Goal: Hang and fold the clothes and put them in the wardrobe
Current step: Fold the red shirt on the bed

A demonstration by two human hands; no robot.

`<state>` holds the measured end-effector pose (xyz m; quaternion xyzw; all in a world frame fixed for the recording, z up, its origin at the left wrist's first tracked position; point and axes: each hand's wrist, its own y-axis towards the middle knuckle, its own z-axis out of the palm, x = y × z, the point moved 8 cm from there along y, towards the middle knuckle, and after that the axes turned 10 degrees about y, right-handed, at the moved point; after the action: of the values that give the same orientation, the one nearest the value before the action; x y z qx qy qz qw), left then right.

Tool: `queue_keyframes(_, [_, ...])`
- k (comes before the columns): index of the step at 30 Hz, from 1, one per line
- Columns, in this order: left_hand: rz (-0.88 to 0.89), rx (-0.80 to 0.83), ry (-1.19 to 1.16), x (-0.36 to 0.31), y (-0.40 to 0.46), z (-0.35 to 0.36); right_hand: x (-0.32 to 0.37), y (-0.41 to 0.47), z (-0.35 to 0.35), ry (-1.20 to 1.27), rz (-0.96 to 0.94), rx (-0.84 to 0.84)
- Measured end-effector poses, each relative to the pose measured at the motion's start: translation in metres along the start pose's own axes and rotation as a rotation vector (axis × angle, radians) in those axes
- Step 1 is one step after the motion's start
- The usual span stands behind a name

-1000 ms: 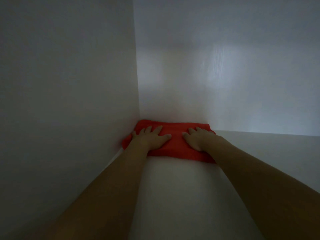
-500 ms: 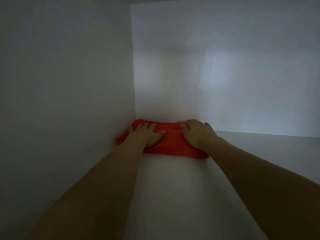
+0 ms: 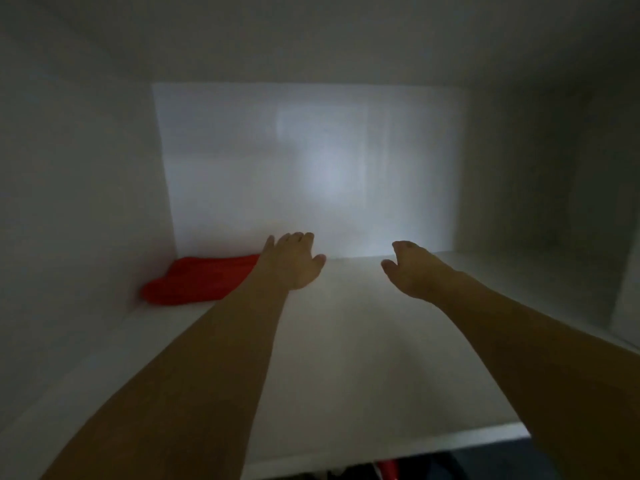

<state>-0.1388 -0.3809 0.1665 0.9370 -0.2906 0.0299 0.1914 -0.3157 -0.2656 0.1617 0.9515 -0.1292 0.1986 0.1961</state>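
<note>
- While the folded red garment (image 3: 204,280) lies in the back left corner of the wardrobe shelf (image 3: 346,358), against the left side panel (image 3: 76,202) and close to the back panel (image 3: 311,168), both hands hover above the shelf, holding nothing.
- Left hand (image 3: 294,266): grip apart, fingers loosely bent, raised just right of the garment; the forearm hides the garment's right edge, so contact there cannot be told.
- Right hand (image 3: 414,271): grip apart, fingers relaxed, well apart from the garment, over bare shelf.
- Step in hand, as judged: placement of this piece is done; arms are due to come out for the next item.
- To do it well: lift both hands straight up and back, keeping the left forearm from dragging across the fold.
- Garment's near left end looks bunched and rounded; a light flat press there would square it, if tidiness matters.
- Shelf right of the garment is free; the next folded piece can sit just beside it.
- Dim light inside; fabric detail is too dark to read.
- Something red and dark (image 3: 388,467) shows below the shelf's front edge, too cut off to name.
</note>
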Motion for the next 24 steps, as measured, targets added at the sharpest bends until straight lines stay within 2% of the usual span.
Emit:
queue_keyframes(7, [0.192, 0.061, -0.037, -0.127, -0.051, -0.036, -0.080, -0.119, -0.081, -0.073, 0.168, -0.062])
queue_keyframes(12, [0.399, -0.005, -0.173, -0.230, -0.083, -0.084, -0.116, -0.215, -0.146, -0.093, 0.354, -0.203])
queue_keyframes(18, [0.664, 0.002, -0.124, -0.335, -0.168, -0.097, -0.135, -0.364, -0.184, -0.185, 0.506, -0.190])
queue_keyframes(20, [0.741, -0.054, -0.142, -0.370, -0.204, -0.124, -0.137, -0.422, -0.206, -0.217, 0.578, -0.191])
queue_keyframes(24, [0.919, -0.187, -0.211, -0.443, -0.298, -0.196, -0.134, -0.553, -0.262, -0.250, 0.710, -0.323])
